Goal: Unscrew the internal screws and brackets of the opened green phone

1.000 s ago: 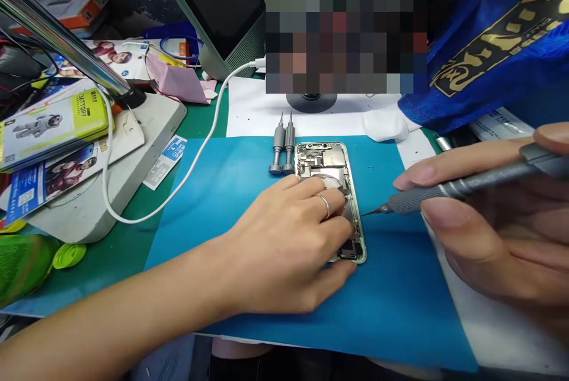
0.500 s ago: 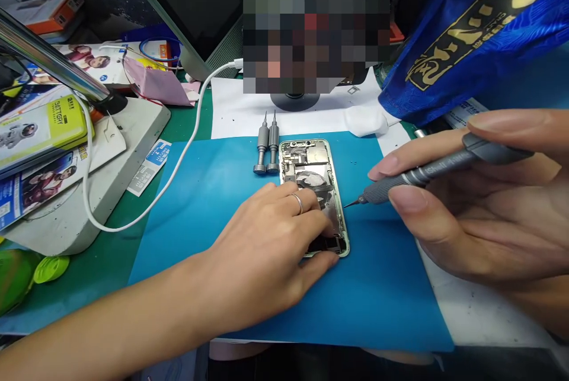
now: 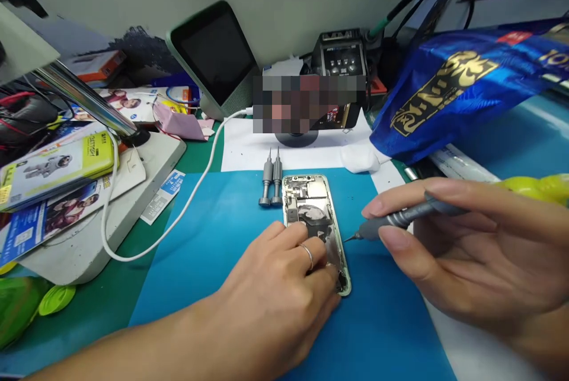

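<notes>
An opened smartphone [image 3: 317, 191] with its inner parts bare lies on the blue mat [image 3: 208, 215]. My left hand [image 3: 288, 286] lies over its lower part, fingers curled down onto it; the fingertips and most of the thumb are hidden. To the right, my right hand [image 3: 448, 245] pinches a grey precision screwdriver [image 3: 391, 224] between thumb and fingers. Its thin tip points left, close beside the phone's right edge. Two more grey screwdrivers [image 3: 272, 182] stand side by side just left of the phone's top.
A white cable [image 3: 166, 215] loops across the left side near a lamp base [image 3: 84, 256] stacked with boxes. Behind the mat are a screen device [image 3: 217, 55], a blurred-out area on a round stand [image 3: 296, 139] and a white pad [image 3: 359, 157]. A blue foil bag [image 3: 444, 90] leans at right.
The view has tilted up, so everything sits lower in the picture. My left fingers have curled in more and the thumb has tucked under. The screwdriver stays beside the phone.
</notes>
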Available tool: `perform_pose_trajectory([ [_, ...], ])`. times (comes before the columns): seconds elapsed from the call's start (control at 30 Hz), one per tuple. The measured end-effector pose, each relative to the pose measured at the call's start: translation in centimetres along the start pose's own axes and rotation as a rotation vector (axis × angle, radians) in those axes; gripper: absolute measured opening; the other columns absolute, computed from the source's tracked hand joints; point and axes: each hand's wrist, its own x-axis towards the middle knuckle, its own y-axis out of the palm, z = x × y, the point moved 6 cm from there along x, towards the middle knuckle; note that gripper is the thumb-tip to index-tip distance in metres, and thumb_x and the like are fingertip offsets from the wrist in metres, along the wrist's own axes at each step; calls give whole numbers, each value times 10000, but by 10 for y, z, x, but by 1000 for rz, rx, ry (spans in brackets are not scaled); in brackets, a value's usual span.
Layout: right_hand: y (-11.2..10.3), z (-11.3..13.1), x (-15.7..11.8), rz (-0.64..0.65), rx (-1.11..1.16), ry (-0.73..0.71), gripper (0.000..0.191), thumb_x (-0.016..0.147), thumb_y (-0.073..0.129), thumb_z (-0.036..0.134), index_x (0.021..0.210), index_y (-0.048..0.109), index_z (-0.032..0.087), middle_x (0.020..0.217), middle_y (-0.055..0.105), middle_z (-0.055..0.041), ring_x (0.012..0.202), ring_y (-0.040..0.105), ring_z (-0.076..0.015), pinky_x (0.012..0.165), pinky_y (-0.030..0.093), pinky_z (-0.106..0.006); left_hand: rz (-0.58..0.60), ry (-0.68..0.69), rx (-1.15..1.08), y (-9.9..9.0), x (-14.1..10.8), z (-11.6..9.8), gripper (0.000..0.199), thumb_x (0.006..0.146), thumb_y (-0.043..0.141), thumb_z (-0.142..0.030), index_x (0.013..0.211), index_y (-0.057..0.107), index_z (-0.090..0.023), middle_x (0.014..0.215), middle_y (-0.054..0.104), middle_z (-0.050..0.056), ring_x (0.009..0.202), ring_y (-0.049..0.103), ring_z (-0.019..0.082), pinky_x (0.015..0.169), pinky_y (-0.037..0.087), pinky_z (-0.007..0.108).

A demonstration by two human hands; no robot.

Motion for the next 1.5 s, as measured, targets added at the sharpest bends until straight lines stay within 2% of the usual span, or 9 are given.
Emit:
perform_pose_trajectory([
  [0.1, 1, 3, -4, 47, -20, -68, 741, 756, 732, -44, 1390, 650, 331, 935, 767, 3, 727, 754, -147, 561, 652, -236, -4, -7, -25, 1, 2, 2, 188, 1034, 578, -284, 1064, 748, -209, 854, 646, 13, 781, 498, 214, 626, 301, 405],
  [0.2, 0, 2, -7, 86, -37, -81, 777, 779, 701, -57, 1448, 595, 324, 977, 750, -11, 784, 761, -147, 611, 663, -244, -2, -15, -77, 1, 4, 4, 184, 1034, 578, -275, 1080, 744, -209, 878, 665, 10, 787, 501, 208, 630, 296, 398],
  [0.57, -1, 1, -5, 116, -19, -102, 756, 789, 689, -38, 1452, 591, 310, 938, 768, -11, 767, 764, -163, 653, 677, -266, -29, 47, -91, 1, 3, 4, 137, 1021, 604, -281, 1060, 716, -211, 993, 693, 10, 825, 522, 185, 688, 341, 382],
  [0.87, 1, 0, -12, 138, -13, -44, 698, 844, 644, -36, 1452, 554, 296, 991, 730, -7, 886, 746, -113, 828, 654, -223, -27, 83, -68, -2, 7, 3, 159, 1021, 575, -218, 1058, 728, -201, 895, 704, 9, 748, 516, 167, 644, 284, 368],
  [1.07, 2, -1, -11, 145, -19, -42, 699, 851, 640, -31, 1461, 543, 297, 1031, 726, -6, 904, 740, -106, 805, 645, -206, -37, 102, -104, -6, 8, 2, 162, 1009, 576, -172, 1060, 729, -178, 919, 717, 17, 764, 548, 164, 666, 313, 368],
  [1.17, 1, -3, -10, 132, -21, -36, 713, 847, 648, -27, 1462, 543, 318, 1023, 731, 5, 853, 737, -103, 761, 644, -204, -92, 84, -149, -12, 9, 4, 177, 1028, 554, -162, 1103, 713, -175, 952, 729, 13, 774, 557, 152, 693, 352, 353],
  [1.33, 1, -4, -11, 134, -52, -13, 642, 859, 652, 7, 1416, 569, 316, 977, 741, 14, 793, 729, -108, 722, 642, -212, -168, 1, -161, -28, 10, 23, 197, 1041, 519, -160, 1129, 695, -173, 952, 710, 29, 829, 584, 156, 736, 400, 333],
  [1.43, 1, -2, -10, 125, -72, -15, 556, 870, 651, 13, 1351, 600, 286, 947, 735, 15, 781, 720, -97, 725, 636, -195, -94, -37, -118, -39, 11, 40, 220, 1037, 494, -166, 1095, 706, -162, 927, 689, 47, 833, 597, 170, 732, 412, 332],
  [1.5, 0, -1, -10, 125, -94, -13, 532, 872, 656, 13, 1335, 609, 271, 940, 738, 9, 781, 719, -97, 716, 633, -192, 41, -44, -58, -43, 11, 49, 244, 1024, 482, -167, 1092, 716, -177, 920, 684, 46, 809, 594, 179, 701, 397, 339],
])
